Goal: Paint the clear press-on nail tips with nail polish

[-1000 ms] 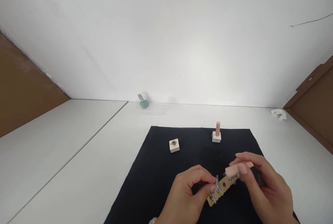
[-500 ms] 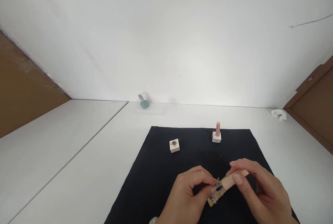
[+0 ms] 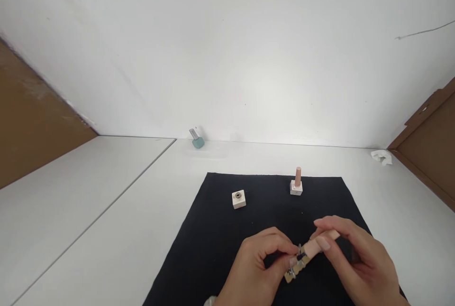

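Note:
My right hand [image 3: 359, 263] is closed around the pale pink cap of a nail polish brush [image 3: 313, 249]. Its dark bristle end points down-left toward my left fingertips. My left hand [image 3: 261, 263] pinches a narrow tan piece with shiny metal or clear bits on it [image 3: 290, 275]; its exact kind is hard to make out. The brush tip lies over this piece, though whether it touches is unclear. Beyond my left hand, a square cream nail polish bottle [image 3: 239, 200] stands uncapped, its neck showing. Another cream bottle with a pink cap [image 3: 296, 187] stands closed farther right.
A black mat [image 3: 213, 230] lies under the hands on the white table [image 3: 117, 225]. At the back, by the white wall, a teal bottle with a grey cap [image 3: 197, 142] leans over. Crumpled white tissue [image 3: 381, 156] lies at the right near a brown panel [image 3: 426, 149].
Both hands stay in nearly the same place. The brush and the tan piece shift only slightly between my fingers. The bottles have not moved.

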`<control>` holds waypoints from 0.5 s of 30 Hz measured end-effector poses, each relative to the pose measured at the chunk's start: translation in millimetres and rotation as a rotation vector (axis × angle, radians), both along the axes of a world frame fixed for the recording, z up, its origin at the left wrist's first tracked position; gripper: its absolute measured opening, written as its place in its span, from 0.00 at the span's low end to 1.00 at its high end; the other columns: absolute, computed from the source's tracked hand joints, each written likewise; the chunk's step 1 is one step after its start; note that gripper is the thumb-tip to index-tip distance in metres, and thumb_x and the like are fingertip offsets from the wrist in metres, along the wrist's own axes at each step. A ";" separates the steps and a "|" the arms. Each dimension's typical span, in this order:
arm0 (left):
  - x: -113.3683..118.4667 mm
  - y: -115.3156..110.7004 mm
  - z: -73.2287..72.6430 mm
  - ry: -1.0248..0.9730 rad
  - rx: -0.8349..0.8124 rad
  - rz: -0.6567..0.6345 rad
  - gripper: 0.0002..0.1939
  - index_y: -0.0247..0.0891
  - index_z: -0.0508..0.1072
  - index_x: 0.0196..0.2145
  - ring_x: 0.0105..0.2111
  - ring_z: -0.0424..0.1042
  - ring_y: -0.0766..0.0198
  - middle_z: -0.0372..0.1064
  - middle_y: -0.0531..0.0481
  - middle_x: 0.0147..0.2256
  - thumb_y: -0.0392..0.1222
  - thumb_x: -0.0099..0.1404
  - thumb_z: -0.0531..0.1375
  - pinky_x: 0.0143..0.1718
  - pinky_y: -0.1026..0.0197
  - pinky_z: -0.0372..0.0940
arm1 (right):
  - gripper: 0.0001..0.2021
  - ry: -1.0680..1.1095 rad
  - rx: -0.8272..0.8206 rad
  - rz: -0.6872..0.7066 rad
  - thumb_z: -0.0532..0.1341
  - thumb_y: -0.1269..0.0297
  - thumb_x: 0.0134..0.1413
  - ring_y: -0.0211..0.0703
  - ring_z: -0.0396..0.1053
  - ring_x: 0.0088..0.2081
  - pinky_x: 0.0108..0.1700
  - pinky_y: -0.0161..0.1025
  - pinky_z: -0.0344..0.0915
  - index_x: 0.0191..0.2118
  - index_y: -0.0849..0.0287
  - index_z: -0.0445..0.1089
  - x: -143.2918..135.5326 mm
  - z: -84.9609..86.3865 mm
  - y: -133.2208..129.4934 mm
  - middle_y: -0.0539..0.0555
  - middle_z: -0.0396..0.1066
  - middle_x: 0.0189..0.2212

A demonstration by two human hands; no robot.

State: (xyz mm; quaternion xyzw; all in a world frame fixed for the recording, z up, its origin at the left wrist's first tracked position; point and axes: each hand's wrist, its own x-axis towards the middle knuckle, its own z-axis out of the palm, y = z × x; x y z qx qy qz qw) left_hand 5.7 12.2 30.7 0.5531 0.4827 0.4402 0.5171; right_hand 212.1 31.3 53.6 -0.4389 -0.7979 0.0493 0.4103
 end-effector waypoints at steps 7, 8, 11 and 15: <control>-2.0 0.4 -2.1 -0.094 -0.053 -0.021 0.06 0.40 0.86 0.27 0.31 0.78 0.59 0.81 0.48 0.30 0.34 0.57 0.67 0.35 0.63 0.71 | 0.07 0.121 -0.041 -0.160 0.60 0.56 0.70 0.39 0.82 0.26 0.30 0.28 0.78 0.44 0.50 0.74 -7.9 3.5 1.5 0.46 0.83 0.30; -2.5 0.5 -3.1 -0.116 -0.078 -0.022 0.05 0.40 0.86 0.27 0.31 0.78 0.59 0.81 0.49 0.30 0.35 0.57 0.67 0.35 0.62 0.71 | 0.08 0.138 -0.056 -0.144 0.60 0.56 0.70 0.40 0.82 0.26 0.31 0.28 0.78 0.44 0.50 0.75 -8.8 2.9 0.1 0.46 0.83 0.30; -4.0 1.1 -6.6 -0.183 -0.144 -0.017 0.03 0.39 0.85 0.26 0.30 0.77 0.59 0.80 0.50 0.29 0.36 0.55 0.69 0.34 0.63 0.70 | 0.11 0.173 -0.064 -0.078 0.60 0.52 0.69 0.40 0.82 0.28 0.34 0.30 0.79 0.43 0.50 0.76 -9.6 -1.6 -3.1 0.47 0.83 0.29; -6.3 1.5 -11.7 -0.204 -0.158 -0.042 0.04 0.39 0.85 0.27 0.31 0.77 0.60 0.81 0.50 0.30 0.35 0.58 0.68 0.36 0.62 0.71 | 0.10 0.116 -0.037 -0.118 0.61 0.53 0.69 0.40 0.82 0.27 0.31 0.29 0.78 0.43 0.50 0.77 -7.9 -4.6 -0.4 0.47 0.84 0.30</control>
